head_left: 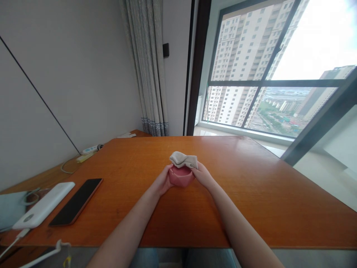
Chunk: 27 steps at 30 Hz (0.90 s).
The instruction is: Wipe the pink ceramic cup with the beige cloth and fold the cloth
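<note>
A small pink bowl [182, 181] with faceted sides is in front of me over the middle of the wooden table. My left hand [164, 181] is closed around its left side. A folded greyish-beige cloth [183, 159] lies over the bowl's far rim and covers part of the opening. My right hand [203, 174] pinches the cloth's right end at the bowl's right edge. Whether the right fingers also grip the rim is hard to make out.
On the table's left side lie a black phone [76, 201] and a white power bank [44, 204] with a cable [23, 233] plugged in. A power strip [89, 150] sits by the wall. A curtain [149, 67] and a window [262, 80] stand beyond the table.
</note>
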{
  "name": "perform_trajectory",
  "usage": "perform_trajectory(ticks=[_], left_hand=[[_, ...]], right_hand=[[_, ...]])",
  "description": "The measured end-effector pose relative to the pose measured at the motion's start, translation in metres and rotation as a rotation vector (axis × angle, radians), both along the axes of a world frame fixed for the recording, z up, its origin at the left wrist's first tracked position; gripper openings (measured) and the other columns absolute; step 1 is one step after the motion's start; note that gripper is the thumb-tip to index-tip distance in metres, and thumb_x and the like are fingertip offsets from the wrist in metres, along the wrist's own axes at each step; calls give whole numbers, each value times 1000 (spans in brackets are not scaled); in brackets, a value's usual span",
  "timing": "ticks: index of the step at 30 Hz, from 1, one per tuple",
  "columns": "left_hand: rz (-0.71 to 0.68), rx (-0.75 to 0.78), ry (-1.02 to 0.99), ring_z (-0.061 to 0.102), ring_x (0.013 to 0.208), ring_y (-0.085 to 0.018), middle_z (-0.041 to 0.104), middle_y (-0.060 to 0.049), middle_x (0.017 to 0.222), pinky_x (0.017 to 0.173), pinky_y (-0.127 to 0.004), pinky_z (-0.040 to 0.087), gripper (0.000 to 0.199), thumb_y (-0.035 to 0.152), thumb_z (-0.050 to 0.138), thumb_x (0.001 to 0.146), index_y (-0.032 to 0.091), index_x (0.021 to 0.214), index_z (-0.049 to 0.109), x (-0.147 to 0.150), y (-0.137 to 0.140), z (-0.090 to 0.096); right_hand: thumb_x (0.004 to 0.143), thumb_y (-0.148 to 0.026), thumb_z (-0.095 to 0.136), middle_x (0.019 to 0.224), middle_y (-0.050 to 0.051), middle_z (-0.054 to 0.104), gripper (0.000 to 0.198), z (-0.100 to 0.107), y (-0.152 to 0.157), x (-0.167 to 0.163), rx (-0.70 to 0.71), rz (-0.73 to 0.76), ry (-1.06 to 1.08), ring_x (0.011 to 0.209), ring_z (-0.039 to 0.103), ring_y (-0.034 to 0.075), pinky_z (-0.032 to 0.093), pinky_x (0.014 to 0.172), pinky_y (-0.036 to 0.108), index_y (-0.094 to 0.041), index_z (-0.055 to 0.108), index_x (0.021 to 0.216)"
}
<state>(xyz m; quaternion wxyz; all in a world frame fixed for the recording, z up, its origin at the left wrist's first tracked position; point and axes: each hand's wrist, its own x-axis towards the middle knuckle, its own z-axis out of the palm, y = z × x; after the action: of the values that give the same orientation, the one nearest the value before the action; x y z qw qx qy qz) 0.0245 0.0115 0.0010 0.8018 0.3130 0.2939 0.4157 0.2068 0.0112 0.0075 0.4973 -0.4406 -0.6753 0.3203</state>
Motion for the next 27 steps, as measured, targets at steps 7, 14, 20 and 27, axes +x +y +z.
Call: perform_trajectory(ticks=[7,14,20,27], left_hand=[[242,-1,-57,64,97,-20,65,-9,117,76,-30,55,41,29,55,84,16,123,56,-1,9,-3],[355,163,-186,59,108,-18,55,-6,132,84,-24,52,48,20,62,81,23,128,51,2,11,-6],[136,164,-239,51,121,-21,51,-8,136,102,-36,43,54,26,62,83,22,134,44,4,1,-2],[-8,80,-254,48,124,-26,53,-13,133,104,-39,38,53,46,45,90,14,132,47,3,-2,3]], right_hand=[[86,-28,47,148,-3,35,45,-12,-2,-12,136,41,-180,139,25,25,16,114,49,-35,50,131],[86,-27,47,156,-4,11,47,-27,-10,-43,104,-47,-35,143,9,22,16,115,40,-29,48,133],[86,-29,47,151,2,28,40,-25,-6,-31,142,-150,53,139,24,23,19,114,43,-26,55,125],[83,-32,48,123,7,62,40,-22,6,-12,2,-105,230,116,54,25,37,104,44,-20,58,120]])
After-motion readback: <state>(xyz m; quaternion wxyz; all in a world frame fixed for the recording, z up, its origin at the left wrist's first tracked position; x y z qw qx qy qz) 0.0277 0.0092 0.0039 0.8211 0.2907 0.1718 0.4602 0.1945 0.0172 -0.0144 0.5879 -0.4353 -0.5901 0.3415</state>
